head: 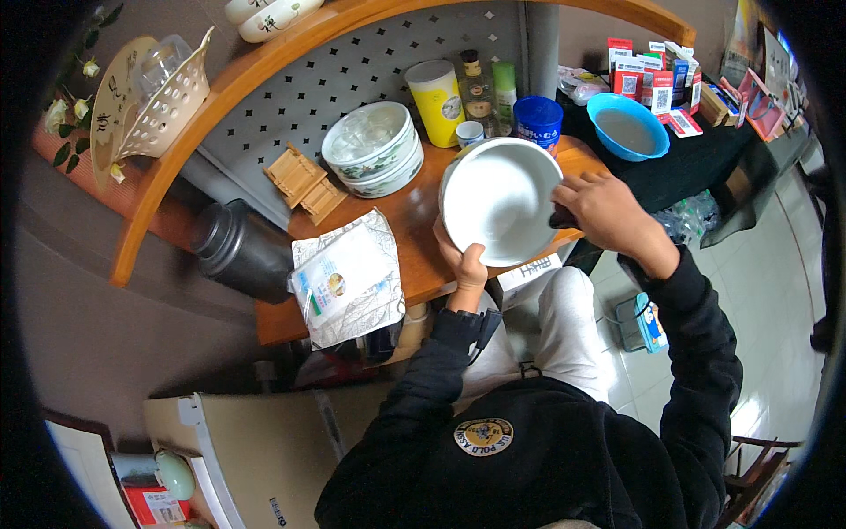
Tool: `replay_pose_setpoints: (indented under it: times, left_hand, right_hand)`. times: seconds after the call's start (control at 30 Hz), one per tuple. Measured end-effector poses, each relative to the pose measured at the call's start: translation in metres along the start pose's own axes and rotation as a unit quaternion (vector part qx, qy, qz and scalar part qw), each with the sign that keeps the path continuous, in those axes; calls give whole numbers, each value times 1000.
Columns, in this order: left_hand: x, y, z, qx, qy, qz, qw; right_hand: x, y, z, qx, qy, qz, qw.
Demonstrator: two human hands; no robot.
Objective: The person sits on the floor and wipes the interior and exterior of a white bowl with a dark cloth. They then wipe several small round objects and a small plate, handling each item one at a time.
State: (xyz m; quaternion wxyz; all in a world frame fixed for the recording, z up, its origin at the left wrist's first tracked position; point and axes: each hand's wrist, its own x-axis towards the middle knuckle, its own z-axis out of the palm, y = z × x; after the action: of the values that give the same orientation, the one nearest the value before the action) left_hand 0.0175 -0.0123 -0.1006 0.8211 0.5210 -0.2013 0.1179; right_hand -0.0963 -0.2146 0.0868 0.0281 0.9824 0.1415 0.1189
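My left hand [466, 268] grips the lower left rim of a white ceramic bowl [502, 198], thumb over the edge. The bowl is tipped so that its bare white inside faces me, above the wooden shelf. At the bowl's right rim, my right hand [598, 211] is closed on a dark cloth [562, 217], which touches the rim; most of the cloth is hidden by the fingers. Behind to the left, on the shelf, stand stacked white bowls [380, 172] with a painted pattern, with clear glass or plastic pieces in the top one.
A yellow canister [433, 99], glass bottle [477, 99], small cup [470, 133] and blue tin [538, 122] stand behind the bowl. A blue basin [628, 125] of murky water is on the black-covered table. A plastic packet [344, 278] lies left; a wooden rail [172, 152] arches above.
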Motion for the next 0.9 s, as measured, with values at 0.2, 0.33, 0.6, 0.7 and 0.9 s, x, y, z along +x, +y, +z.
replay_pose_setpoints:
  times: [0.2,0.33,0.6,0.7,0.9]
  left_hand:
    - [-2,6,1,22,-3,-2,1000]
    - [-4,8,3,30,1,20,999]
    - [-4,-2,3,14,22,21,999]
    - [-4,-8,1,-12,20,11,1000]
    - [0,-10,-1,8,27,-1,1000]
  right_hand:
    - [40,-16,49,-177,100,-74,976]
    - [42,-21,72,-193,-3,-55,980]
    - [41,-44,98,71,-85,5,994]
    - [41,-52,99,199,-82,11,976]
    - [1,-59,93,318,-150,-31,936]
